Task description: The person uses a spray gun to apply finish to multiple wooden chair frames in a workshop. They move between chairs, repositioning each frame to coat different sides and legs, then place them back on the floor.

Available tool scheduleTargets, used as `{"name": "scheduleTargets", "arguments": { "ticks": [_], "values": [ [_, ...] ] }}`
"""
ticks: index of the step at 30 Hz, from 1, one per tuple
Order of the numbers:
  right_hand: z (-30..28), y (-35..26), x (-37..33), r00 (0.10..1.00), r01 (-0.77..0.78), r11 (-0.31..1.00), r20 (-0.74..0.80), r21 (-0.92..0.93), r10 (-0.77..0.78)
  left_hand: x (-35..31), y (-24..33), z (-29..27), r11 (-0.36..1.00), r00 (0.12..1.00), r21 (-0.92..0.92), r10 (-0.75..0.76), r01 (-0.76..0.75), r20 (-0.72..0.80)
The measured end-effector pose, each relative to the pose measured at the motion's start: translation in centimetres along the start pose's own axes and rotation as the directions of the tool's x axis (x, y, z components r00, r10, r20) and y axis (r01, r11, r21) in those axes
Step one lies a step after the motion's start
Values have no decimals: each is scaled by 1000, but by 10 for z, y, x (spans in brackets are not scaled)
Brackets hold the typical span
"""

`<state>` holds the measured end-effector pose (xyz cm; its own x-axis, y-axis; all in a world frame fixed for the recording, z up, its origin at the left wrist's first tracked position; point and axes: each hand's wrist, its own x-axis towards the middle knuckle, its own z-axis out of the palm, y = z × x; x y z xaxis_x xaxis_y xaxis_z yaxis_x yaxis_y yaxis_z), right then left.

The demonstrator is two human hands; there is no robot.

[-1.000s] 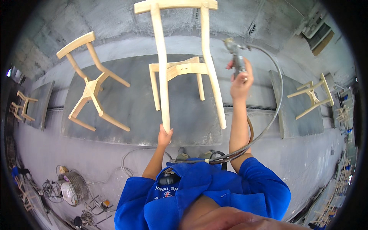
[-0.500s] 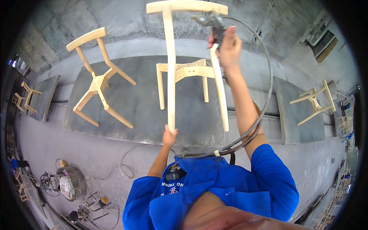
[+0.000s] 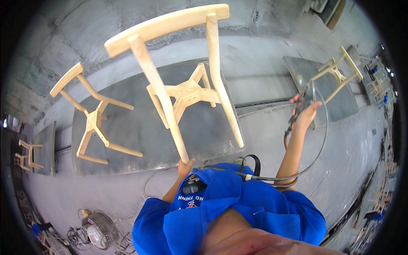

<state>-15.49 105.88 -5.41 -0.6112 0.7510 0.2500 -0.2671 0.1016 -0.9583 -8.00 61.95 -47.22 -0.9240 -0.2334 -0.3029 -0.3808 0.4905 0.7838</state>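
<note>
A pale wooden chair frame (image 3: 174,24) without a seat stands on a dark flat platform (image 3: 140,127), its curved backrest at the far side. My left hand (image 3: 185,167) is closed around the lower end of its near left leg. Off to the right, apart from the chair, my right hand (image 3: 307,115) grips a spray gun (image 3: 304,97). A grey hose (image 3: 326,131) loops from the gun back toward my waist. Part of the gun is blurred.
A second seatless chair frame (image 3: 92,122) stands on the platform's left part. Further right, another chair frame (image 3: 338,76) sits on a separate dark board (image 3: 293,63). A round metal basket-like item (image 3: 102,229) with cables lies at lower left.
The chair in my left hand has turned, its backrest now slanting and further left. My right hand has swung with the spray gun from beside the backrest down to the right.
</note>
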Motion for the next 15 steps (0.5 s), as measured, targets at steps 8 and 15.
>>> {"name": "scheduleTargets", "arguments": {
  "ticks": [8,15],
  "values": [
    [-127,89,-111,874,-485,843,-156,-233,460,29,5,60,965,963,38,-256,260,-85],
    [-132,94,-94,800,-597,772,-85,-217,594,168,38,20,919,982,349,-191,180,-4]
  ]
}}
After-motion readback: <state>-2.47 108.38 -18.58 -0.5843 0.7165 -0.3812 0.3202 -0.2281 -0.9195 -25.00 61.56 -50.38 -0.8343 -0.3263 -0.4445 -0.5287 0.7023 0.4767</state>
